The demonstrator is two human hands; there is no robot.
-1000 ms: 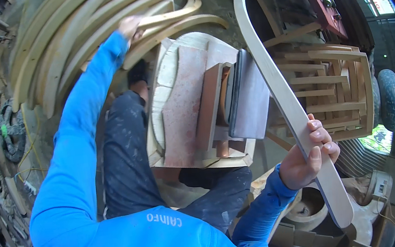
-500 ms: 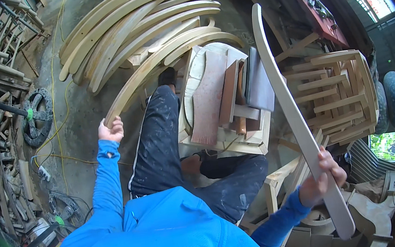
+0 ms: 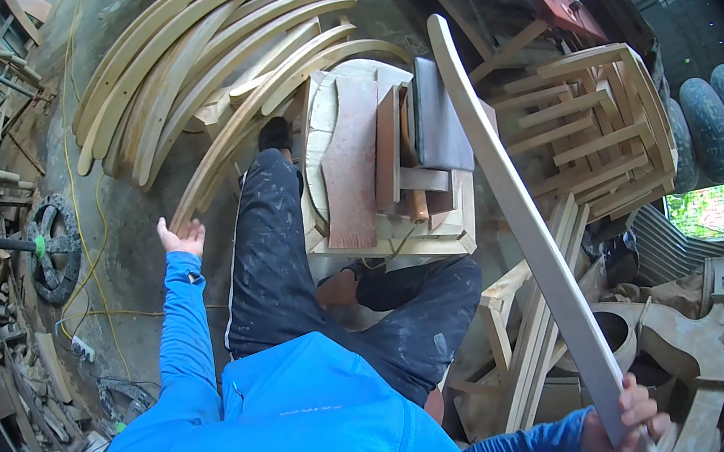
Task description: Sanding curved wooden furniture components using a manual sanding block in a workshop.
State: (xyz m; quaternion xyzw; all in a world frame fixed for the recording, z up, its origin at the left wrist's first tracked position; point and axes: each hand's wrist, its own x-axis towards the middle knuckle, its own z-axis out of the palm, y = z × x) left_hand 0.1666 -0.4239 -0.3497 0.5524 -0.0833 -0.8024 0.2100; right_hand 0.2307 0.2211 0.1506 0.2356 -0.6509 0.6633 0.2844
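My right hand (image 3: 623, 424) is wrapped round the lower end of a long curved wooden slat (image 3: 519, 220), which slants up and away past the right side of a low stand. At the left, my left hand (image 3: 183, 237) has its palm turned up and its fingers apart. It is just below the near end of another curved wooden slat (image 3: 230, 143); whether the fingertips touch that slat I cannot tell. Between my knees and the slat, the wooden stand (image 3: 437, 247) bears a reddish board (image 3: 353, 168), a grey block (image 3: 441, 117) and several smaller wooden pieces.
A pile of curved slats (image 3: 172, 78) lies on the floor ahead to the left. On the right stand wooden frames (image 3: 603, 129), with a bundle of straight strips (image 3: 539, 340) nearer. Yellow cord (image 3: 95, 259) and a spoked wheel (image 3: 58, 250) are at the left.
My left hand has opened from its hold on the curved slat's end. My right hand has moved lower and nearer me on its slat. The whole view has shifted slightly.
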